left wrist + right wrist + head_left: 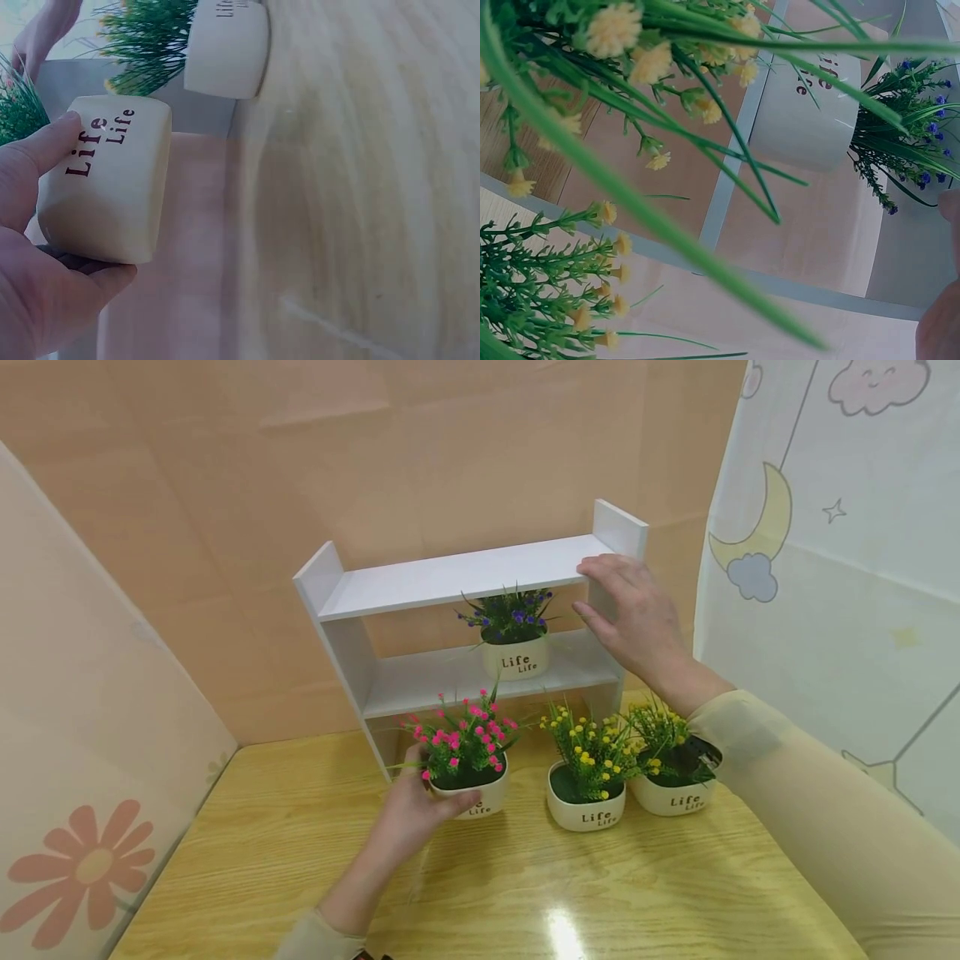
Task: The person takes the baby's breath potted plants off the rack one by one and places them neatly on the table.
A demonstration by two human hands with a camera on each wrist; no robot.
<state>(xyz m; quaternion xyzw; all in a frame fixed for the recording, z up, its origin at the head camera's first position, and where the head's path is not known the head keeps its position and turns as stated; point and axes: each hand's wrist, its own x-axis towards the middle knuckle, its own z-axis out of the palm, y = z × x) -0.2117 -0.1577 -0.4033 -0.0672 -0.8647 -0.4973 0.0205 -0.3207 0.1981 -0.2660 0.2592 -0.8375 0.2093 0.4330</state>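
My left hand (416, 814) grips a cream pot with pink flowers (468, 735), thumb across the front and fingers round the left side. In the left wrist view, that pot (112, 180) is held off the wooden surface. My right hand (637, 614) rests its fingertips on the front edge of the top board of the white shelf (457, 575), near its right end, holding nothing. Below that board, a pot with purple flowers (514, 658) stands on the middle board; the right wrist view also shows this pot (806, 112).
Two pots with yellow flowers, one nearer the middle (587, 810) and one further right (675, 793), stand side by side on the wooden table (262, 860) before the shelf's right side. Patterned cloth (840, 552) hangs at the right, plain cloth (450, 460) behind.
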